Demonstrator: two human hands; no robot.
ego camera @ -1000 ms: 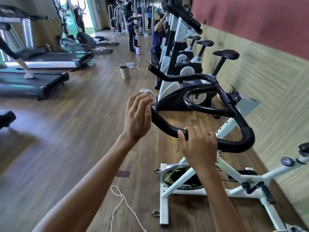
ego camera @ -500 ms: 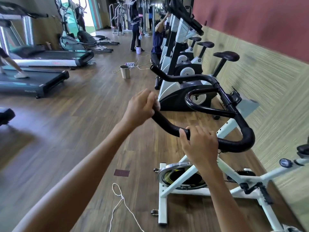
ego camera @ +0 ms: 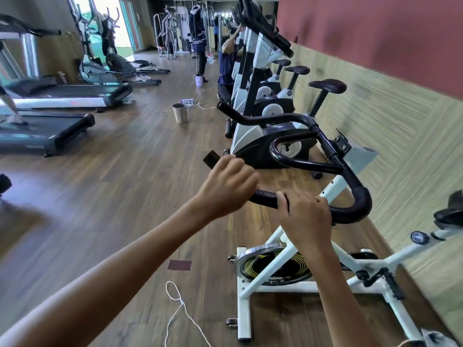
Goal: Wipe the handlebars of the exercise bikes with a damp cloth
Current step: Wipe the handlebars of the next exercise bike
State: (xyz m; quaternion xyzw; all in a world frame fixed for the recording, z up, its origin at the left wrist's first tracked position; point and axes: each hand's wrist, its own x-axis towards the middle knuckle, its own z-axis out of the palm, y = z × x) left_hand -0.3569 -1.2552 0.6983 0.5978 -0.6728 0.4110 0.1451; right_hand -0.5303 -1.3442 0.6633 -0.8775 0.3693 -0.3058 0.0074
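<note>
Mid-wipe — left hand clenched round the handlebar, cloth hidden; right hand beside it grasps the bar — next, probably slide toward the bend.

The handlebar is black, glossy on its thin inner loop at twelve o'clock and matt, like a foam or rubber wrap, on the thick bend at three o'clock. The bike frame looks like smooth white-painted metal, its flywheel rimmed in shiny metal. At nine o'clock the floor is brown wood-look plank with a soft sheen, and the bin looks like brushed metal.
</note>
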